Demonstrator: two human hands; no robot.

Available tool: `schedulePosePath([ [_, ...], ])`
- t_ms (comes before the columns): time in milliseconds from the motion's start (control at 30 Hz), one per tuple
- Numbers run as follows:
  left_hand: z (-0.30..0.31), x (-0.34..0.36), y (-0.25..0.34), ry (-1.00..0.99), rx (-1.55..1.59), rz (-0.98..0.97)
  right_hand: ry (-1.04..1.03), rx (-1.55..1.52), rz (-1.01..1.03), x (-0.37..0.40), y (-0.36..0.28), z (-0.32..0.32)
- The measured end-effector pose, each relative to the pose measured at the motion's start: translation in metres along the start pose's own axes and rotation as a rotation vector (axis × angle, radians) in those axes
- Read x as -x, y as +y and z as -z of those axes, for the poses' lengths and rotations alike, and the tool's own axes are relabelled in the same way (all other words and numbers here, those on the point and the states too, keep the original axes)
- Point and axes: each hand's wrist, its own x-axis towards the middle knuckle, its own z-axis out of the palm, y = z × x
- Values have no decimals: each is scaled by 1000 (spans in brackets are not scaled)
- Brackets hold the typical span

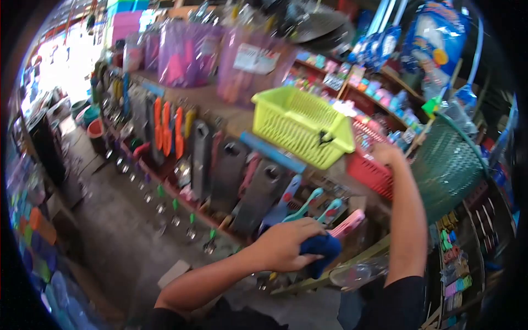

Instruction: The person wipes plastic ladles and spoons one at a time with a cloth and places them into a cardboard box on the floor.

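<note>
My left hand (291, 247) is closed around a bunched dark blue cloth (322, 250), in front of the shelf's hanging goods. My right hand (386, 154) reaches out to a red slotted plastic basket (369, 175) and grips it near its upper rim; the fingertips are partly hidden. Just left of the red basket, a yellow-green slotted plastic basket (300, 129) rests on the shelf top, with a small black tie on its side. Close beyond my left hand hang utensils with teal handles (308, 203) and a pink handle (349, 223).
Clear purple bins (187, 55) line the shelf top. Orange-handled tools (166, 129) and dark flat metal blades (228, 170) hang along its front. A large green mesh basket (451, 165) stands at the right. A concrete aisle floor (126, 220) runs along the left, with buckets (94, 129) farther back.
</note>
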Motion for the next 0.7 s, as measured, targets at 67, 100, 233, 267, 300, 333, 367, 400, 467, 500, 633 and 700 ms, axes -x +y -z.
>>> schedulePosePath([
  [67, -10, 18, 5, 8, 30, 39, 49, 0, -26, -2, 13, -6],
  [100, -15, 26, 8, -47, 91, 52, 52, 29, -44, 2, 7, -5],
  [233, -43, 49, 6, -69, 193, 70, 106, -42, 16, -1, 20, -11],
  [267, -47, 52, 6, -78, 218, 73, 94, -82, 39, 5, 13, -8],
  [300, -49, 55, 4, -68, 246, 81, 76, -79, -3, 3, 11, -8],
  [333, -51, 57, 3, -63, 251, 86, 69, -76, 0, 4, 10, -8],
  [367, -52, 58, 2, -58, 257, 91, 118, -48, -44, 6, 9, -7],
  [400, -52, 59, 1, -52, 261, 98, 168, -23, -85, 6, 4, -6],
  [467, -51, 61, 0, -60, 263, 127, 123, -109, -77, -5, 21, -7],
  [500, -51, 62, -1, -77, 269, 147, 176, -156, -56, -6, 25, -5],
  [633, -62, 76, 1, -10, 311, 197, 254, -195, -50, -1, 30, -4],
  [700, -73, 86, 1, -34, 349, 226, 210, -187, -86, -2, 31, -5],
])
